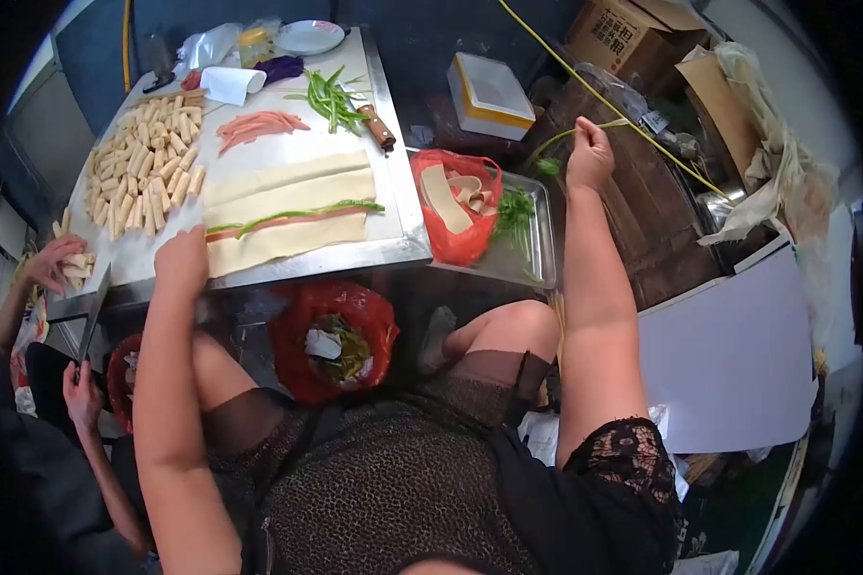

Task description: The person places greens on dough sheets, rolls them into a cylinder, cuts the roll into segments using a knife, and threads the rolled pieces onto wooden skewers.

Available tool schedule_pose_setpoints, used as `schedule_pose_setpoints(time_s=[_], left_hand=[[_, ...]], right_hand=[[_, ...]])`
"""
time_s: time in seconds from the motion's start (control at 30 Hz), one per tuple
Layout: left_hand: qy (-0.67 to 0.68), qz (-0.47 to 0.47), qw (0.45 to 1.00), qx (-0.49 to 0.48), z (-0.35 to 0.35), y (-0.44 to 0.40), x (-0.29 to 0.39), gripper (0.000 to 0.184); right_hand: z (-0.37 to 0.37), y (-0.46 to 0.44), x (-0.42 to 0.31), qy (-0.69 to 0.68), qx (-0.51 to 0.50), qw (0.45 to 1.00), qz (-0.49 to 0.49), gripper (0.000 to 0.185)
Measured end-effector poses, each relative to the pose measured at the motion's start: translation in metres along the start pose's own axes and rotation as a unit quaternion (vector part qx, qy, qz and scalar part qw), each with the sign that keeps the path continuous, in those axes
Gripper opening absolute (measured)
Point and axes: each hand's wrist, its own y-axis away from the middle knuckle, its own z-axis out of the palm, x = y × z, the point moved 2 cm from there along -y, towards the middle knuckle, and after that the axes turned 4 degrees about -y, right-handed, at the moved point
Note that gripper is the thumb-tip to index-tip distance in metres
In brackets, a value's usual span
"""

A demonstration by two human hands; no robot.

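Note:
My left hand [182, 259] is closed at the left end of a pale flat sheet [297, 247]; what its fingers pinch, if anything, is hidden. Along this sheet run pink strips [331, 219] and green pepper strips [288, 218]. Another pale sheet [288, 182] lies behind it. Out to the right, above the floor, my right hand [591, 158] pinches a thin cilantro sprig [549, 165], its leafy end hanging left. Below that hand, more cilantro [516, 216] lies in a metal tray [549, 259] beside a red bag [465, 251] of pale strips.
Cut rolls [144, 168] are heaped on the table's left. Pink strips [259, 127], pepper strips [334, 101] and a wooden-handled knife [379, 127] lie behind the sheets. At left, another person's hands hold a knife [93, 311] and rolls. A red-lined bin [288, 335] stands below.

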Motion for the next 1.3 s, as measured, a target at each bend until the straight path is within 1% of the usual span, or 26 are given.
schedule_pose_setpoints(time_s=[0.03,0.1,0.23,0.27,0.3,0.43,0.47,0.5,0.53,0.57,0.6,0.7,0.73,0.77,0.83,0.87,0.9,0.97,1.0,1.03,1.07,1.1,1.13,1.2,1.23,1.3], left_hand=[[0.000,0.004,1.000,0.001,0.003,0.002,0.000,0.022],[0.005,0.007,1.000,-0.007,0.004,0.004,0.000,0.022],[0.002,0.012,1.000,0.011,0.007,0.003,-0.004,0.023],[0.004,0.013,1.000,0.007,0.010,0.006,-0.004,0.023],[0.018,0.008,1.000,0.012,0.010,0.006,-0.004,0.023],[0.020,-0.009,1.000,0.001,0.006,0.002,-0.005,0.025],[0.019,-0.007,1.000,-0.008,0.009,0.006,-0.005,0.025],[0.022,-0.001,1.000,-0.001,0.007,0.005,-0.005,0.025],[0.025,0.006,1.000,0.012,0.005,0.003,-0.005,0.026],[0.023,0.010,1.000,0.012,0.003,0.003,-0.004,0.026],[0.020,0.003,1.000,0.001,0.001,0.001,-0.003,0.026],[0.026,0.000,1.000,-0.002,0.007,0.006,-0.006,0.027],[0.035,0.010,0.999,0.018,0.006,0.005,-0.006,0.026],[0.031,0.013,0.999,0.018,0.005,0.005,-0.006,0.026],[0.032,0.011,0.999,0.012,0.002,0.005,-0.005,0.026],[0.031,0.010,0.999,0.013,0.000,0.005,-0.004,0.026],[0.030,0.007,0.999,0.007,-0.003,0.006,-0.002,0.026],[0.030,0.002,1.000,-0.004,0.000,0.007,-0.003,0.025],[0.029,0.008,1.000,0.007,0.003,0.006,-0.003,0.025],[0.027,0.015,0.999,0.019,0.003,0.005,-0.005,0.025],[0.024,0.015,0.999,0.021,0.001,0.006,-0.005,0.025],[0.020,0.012,1.000,0.008,-0.001,0.006,-0.002,0.025],[0.018,0.008,1.000,-0.007,-0.003,0.006,-0.001,0.026],[0.016,0.007,1.000,-0.002,-0.004,0.006,-0.001,0.026],[0.012,0.010,1.000,0.000,-0.004,0.008,-0.001,0.026],[0.010,0.011,1.000,-0.018,-0.005,0.009,0.000,0.026]], right_hand=[[-0.005,0.007,0.015,0.004,-0.004,1.000,0.000,0.010],[-0.008,0.016,0.030,0.155,-0.172,0.967,0.103,0.010],[-0.016,0.011,0.014,0.029,-0.006,0.998,0.056,0.013],[-0.018,0.020,0.042,0.066,-0.100,0.992,0.038,0.012],[-0.017,0.030,0.045,0.107,-0.155,0.968,0.168,0.012],[-0.026,0.020,0.007,-0.057,0.028,0.990,0.123,0.018],[-0.030,0.026,0.023,-0.046,-0.024,0.994,0.096,0.019],[-0.031,0.040,0.031,0.032,-0.185,0.974,0.124,0.011],[-0.037,0.053,0.032,0.205,-0.318,0.925,-0.012,0.013],[-0.045,0.067,0.035,0.363,-0.431,0.813,-0.149,0.016],[-0.046,0.067,0.035,0.285,-0.380,0.873,-0.106,0.022],[-0.043,0.058,0.037,0.268,-0.288,0.917,-0.060,0.026],[-0.043,0.055,0.028,0.315,-0.344,0.884,-0.017,0.040],[-0.044,0.056,0.033,0.314,-0.343,0.885,-0.013,0.040],[-0.043,0.049,0.023,0.344,-0.280,0.890,-0.101,0.057],[-0.045,0.036,0.021,0.331,-0.294,0.897,-0.012,0.065],[-0.046,0.027,0.031,0.320,-0.225,0.916,-0.088,0.064],[-0.049,0.025,-0.003,0.261,-0.159,0.952,-0.030,0.065],[-0.050,0.032,0.004,0.248,-0.125,0.956,-0.099,0.065],[-0.065,0.020,0.076,0.247,-0.125,0.956,-0.097,0.065],[-0.074,0.034,0.142,0.262,-0.346,0.900,-0.040,0.063],[-0.081,0.067,0.196,0.263,-0.547,0.795,0.016,0.062],[-0.074,0.067,0.168,0.262,-0.546,0.796,0.014,0.062],[-0.068,0.059,0.071,0.214,-0.289,0.908,0.214,0.055],[-0.069,0.052,0.060,0.068,-0.191,0.956,0.212,0.049],[-0.065,0.054,0.034,-0.131,-0.004,0.984,0.120,0.043]])
